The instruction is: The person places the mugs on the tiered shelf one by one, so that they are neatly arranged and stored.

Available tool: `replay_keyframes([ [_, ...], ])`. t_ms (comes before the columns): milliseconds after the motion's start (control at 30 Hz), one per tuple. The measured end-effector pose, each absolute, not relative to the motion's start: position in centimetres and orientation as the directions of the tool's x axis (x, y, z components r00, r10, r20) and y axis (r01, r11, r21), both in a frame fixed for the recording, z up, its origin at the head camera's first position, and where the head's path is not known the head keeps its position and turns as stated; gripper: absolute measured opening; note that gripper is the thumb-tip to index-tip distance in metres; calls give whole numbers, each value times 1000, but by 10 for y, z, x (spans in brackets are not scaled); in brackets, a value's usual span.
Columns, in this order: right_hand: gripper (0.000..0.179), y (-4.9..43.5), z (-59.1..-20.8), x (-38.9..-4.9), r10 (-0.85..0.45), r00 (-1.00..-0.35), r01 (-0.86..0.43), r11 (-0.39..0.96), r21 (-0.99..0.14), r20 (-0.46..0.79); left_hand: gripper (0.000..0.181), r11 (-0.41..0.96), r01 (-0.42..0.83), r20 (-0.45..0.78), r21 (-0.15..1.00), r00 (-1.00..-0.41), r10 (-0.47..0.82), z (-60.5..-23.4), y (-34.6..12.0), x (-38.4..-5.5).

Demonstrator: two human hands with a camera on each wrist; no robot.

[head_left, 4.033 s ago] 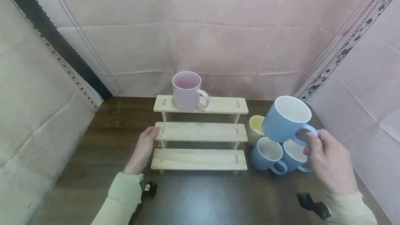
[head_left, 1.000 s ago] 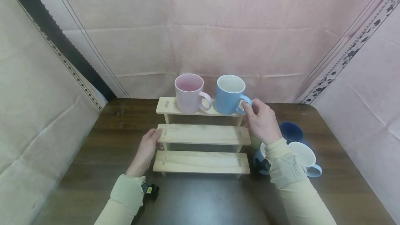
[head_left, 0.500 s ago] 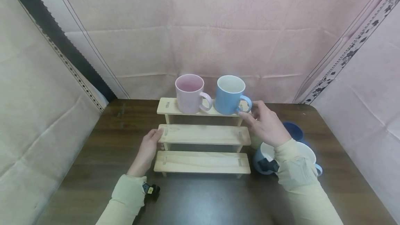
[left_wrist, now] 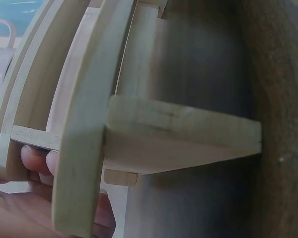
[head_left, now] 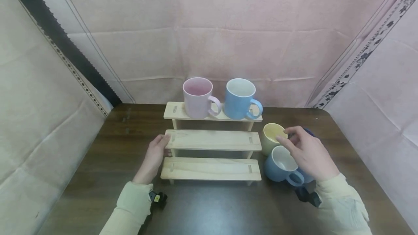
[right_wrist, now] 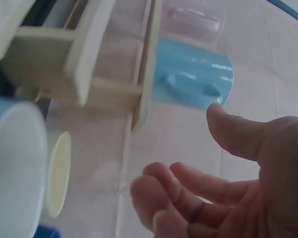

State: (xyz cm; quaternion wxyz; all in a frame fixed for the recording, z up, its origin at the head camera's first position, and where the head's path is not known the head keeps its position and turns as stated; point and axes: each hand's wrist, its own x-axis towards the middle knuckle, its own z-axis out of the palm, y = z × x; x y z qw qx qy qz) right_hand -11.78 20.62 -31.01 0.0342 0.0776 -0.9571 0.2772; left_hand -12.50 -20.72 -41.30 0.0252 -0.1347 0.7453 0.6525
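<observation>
A three-tier wooden shelf (head_left: 212, 139) stands mid-table. My left hand (head_left: 152, 157) grips the left end of its middle board; the left wrist view shows curled fingers (left_wrist: 34, 159) there. On the top board sit a lilac mug (head_left: 196, 101) and a light blue mug (head_left: 239, 101), both upright with handles to the right. My right hand (head_left: 308, 152) hovers over the mugs at the shelf's right, thumb and fingers apart and holding nothing. Its fingertips overlap the rim of a yellow mug (head_left: 268, 145). In front of that one is a blue mug (head_left: 275, 169).
Another blue mug (head_left: 307, 177) and a dark blue mug (head_left: 308, 132) are mostly hidden by my right hand. Pale cloth (head_left: 228, 46) hangs behind the dark wooden table (head_left: 209, 209) and along both sides. The shelf's lower two boards bear no mugs.
The right hand carried the light blue mug onto the top board, right of the lilac one, released its handle and moved back right over the other mugs. The left hand stays on the shelf.
</observation>
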Motion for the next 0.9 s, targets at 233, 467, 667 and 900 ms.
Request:
replay_keyframes([
  [233,48,231,-332,-90,-38,-979,-148,812,-565,202,44,119,-237,-217,964,-962,-165,-413,-208,-126],
  [467,39,242,-360,-66,97,-953,-113,766,-632,288,44,119,-238,-218,964,-963,-159,-413,-206,-125],
  [667,35,245,-380,-54,229,-921,-51,733,-678,317,44,119,-248,-227,962,-960,-164,-413,-206,-125],
  [900,26,246,-397,-42,341,-889,17,693,-721,306,44,117,-245,-224,962,-960,-167,-412,-206,-124],
])
